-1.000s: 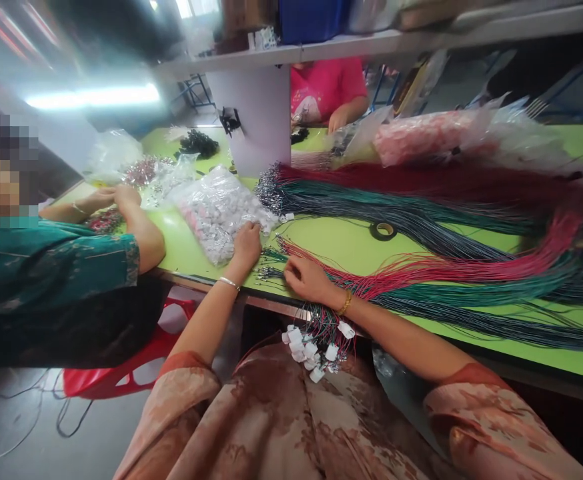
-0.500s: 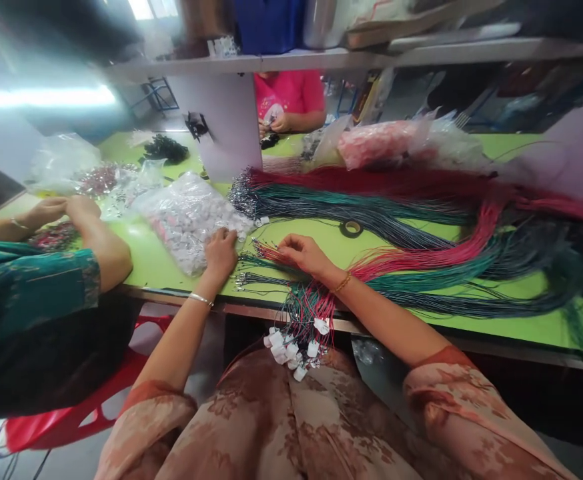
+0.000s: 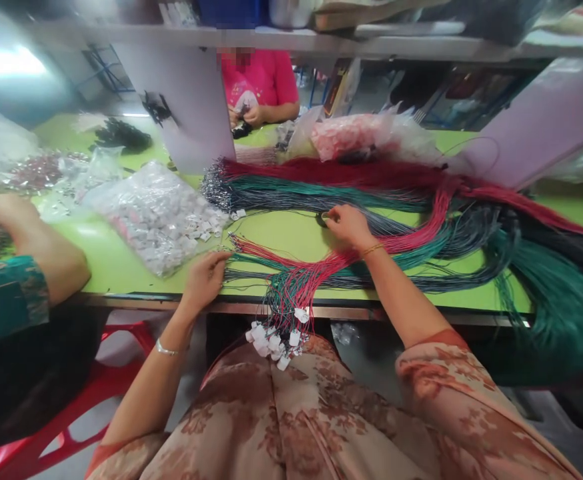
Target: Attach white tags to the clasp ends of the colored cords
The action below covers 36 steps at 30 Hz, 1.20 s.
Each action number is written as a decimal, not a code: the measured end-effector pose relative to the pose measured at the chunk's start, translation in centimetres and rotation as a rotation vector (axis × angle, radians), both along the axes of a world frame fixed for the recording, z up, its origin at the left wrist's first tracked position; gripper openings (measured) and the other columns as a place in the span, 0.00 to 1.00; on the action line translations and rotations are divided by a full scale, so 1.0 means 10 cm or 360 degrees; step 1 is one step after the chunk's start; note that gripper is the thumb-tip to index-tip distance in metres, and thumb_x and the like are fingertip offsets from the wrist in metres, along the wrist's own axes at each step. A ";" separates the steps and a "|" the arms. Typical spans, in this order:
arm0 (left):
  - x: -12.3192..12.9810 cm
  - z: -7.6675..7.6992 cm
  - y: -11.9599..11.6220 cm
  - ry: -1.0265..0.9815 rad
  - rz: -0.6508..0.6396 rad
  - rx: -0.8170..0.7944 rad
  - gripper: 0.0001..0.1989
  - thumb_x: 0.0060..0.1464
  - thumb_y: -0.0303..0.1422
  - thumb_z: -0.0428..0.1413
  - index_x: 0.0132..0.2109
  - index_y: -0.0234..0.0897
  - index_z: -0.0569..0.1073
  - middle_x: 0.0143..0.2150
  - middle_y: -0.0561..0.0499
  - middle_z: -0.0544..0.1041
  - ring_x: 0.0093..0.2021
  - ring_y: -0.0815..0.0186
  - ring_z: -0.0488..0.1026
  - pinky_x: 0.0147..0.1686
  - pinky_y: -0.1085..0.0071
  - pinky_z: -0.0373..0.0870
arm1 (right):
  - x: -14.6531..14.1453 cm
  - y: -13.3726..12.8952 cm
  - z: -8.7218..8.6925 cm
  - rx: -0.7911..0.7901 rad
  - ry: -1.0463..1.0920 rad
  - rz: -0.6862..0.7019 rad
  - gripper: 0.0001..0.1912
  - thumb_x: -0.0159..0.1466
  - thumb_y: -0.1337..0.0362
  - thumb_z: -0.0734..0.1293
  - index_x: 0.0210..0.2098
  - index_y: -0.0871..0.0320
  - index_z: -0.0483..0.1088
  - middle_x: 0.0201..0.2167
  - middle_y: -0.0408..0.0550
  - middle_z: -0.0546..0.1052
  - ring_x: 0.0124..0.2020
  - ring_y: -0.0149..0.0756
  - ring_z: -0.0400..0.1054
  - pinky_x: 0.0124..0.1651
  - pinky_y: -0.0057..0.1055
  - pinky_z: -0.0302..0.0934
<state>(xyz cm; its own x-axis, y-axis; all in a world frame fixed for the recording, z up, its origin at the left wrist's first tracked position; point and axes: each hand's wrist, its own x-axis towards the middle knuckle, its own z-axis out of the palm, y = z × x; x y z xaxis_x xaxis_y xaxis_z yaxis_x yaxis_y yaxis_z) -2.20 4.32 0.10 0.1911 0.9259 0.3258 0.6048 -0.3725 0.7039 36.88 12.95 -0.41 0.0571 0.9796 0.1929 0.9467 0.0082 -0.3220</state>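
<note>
My left hand point(image 3: 205, 279) is at the front left of the table, fingers pinched at the metal-tipped ends of the green wires point(image 3: 256, 260). Red wires point(image 3: 281, 252) and dark grey wires point(image 3: 251, 275) lie on either side of them. Farther right, the fingertips of my right hand point(image 3: 349, 228) close on a roll of black tape point(image 3: 321, 219), partly hidden by the fingers. Between my arms, a bunch of wires with white connectors point(image 3: 271, 341) hangs over the table edge onto my lap.
A clear bag of white connectors point(image 3: 151, 213) lies left of the wires. Long wire bundles point(image 3: 321, 175) stretch across the back. A co-worker's arm point(image 3: 46, 247) rests at the left, and another person point(image 3: 266, 87) sits opposite. A shelf point(image 3: 321, 43) spans above.
My left hand has come away from the connector bag toward the green wire ends. My right hand has left the red wire ends and moved right to the tape roll. The view has shifted right.
</note>
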 end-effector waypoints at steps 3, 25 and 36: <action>-0.01 0.03 -0.05 -0.0064 0.0030 -0.0032 0.14 0.57 0.36 0.51 0.43 0.36 0.78 0.41 0.47 0.79 0.42 0.62 0.75 0.45 0.66 0.71 | -0.03 -0.14 0.03 -0.0001 -0.0058 0.0139 0.16 0.58 0.64 0.64 0.43 0.63 0.75 0.44 0.60 0.76 0.46 0.46 0.67 0.51 0.39 0.60; 0.54 0.08 -0.97 0.0458 -0.0625 -0.0041 0.16 0.48 0.43 0.63 0.42 0.41 0.76 0.39 0.44 0.77 0.40 0.58 0.71 0.41 0.61 0.66 | -0.80 -1.17 0.14 -0.0533 0.1426 0.1266 0.19 0.63 0.49 0.66 0.35 0.61 0.73 0.37 0.51 0.76 0.40 0.36 0.70 0.47 0.35 0.64; 0.50 0.00 -1.09 0.0255 -0.0729 -0.0217 0.03 0.56 0.29 0.54 0.35 0.39 0.73 0.34 0.48 0.76 0.36 0.64 0.71 0.38 0.69 0.67 | -0.77 -1.07 0.62 -0.0452 0.0950 0.1341 0.12 0.63 0.61 0.65 0.39 0.58 0.78 0.38 0.50 0.80 0.39 0.36 0.72 0.43 0.31 0.64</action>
<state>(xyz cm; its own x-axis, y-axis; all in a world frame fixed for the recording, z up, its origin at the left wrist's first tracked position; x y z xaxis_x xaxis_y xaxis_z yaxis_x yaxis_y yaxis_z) 2.80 -6.59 0.14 0.6258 0.7672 0.1408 0.5051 -0.5361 0.6764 29.22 2.22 5.82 -0.6489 0.7520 0.1162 0.3596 0.4376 -0.8242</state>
